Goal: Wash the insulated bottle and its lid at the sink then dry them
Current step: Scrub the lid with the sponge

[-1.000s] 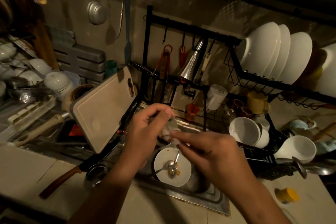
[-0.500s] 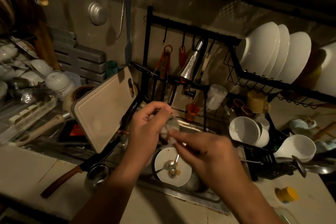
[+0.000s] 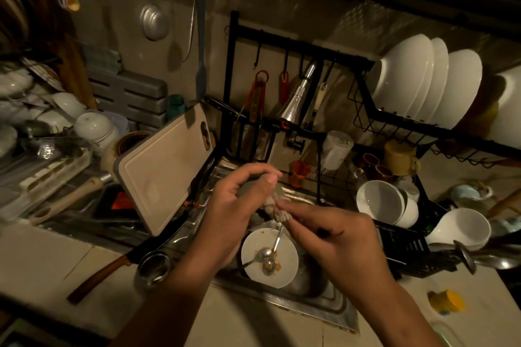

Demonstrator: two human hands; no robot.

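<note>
Both hands stay over the sink (image 3: pixel 282 301), barely shifted in the last half second. The left hand (image 3: pixel 234 205) grips a small grey piece, apparently the lid (image 3: pixel 248 187). The right hand (image 3: pixel 332 236) pinches a pale wad (image 3: pixel 277 213) against it. Beneath them lies a dirty plate (image 3: pixel 284 270) with spoons (image 3: pixel 267 255). Fingers and dim light obscure the lid's shape.

A plate (image 3: pixel 284 272) lies in the sink (image 3: pixel 310 308), two spoons (image 3: pixel 267 258) on it. Above the plate the hands meet: the left hand (image 3: pixel 234 211) holds a lid (image 3: pixel 248 188), the right hand (image 3: pixel 332 242) a cloth (image 3: pixel 275 210) against it. A board (image 3: pixel 163 166) leans left of the sink, a knife (image 3: pixel 98 279) on the tabletop (image 3: pixel 42 256) before it. Behind stands a rack (image 3: pixel 231 79), bowls (image 3: pixel 408 76) in its upper right.
</note>
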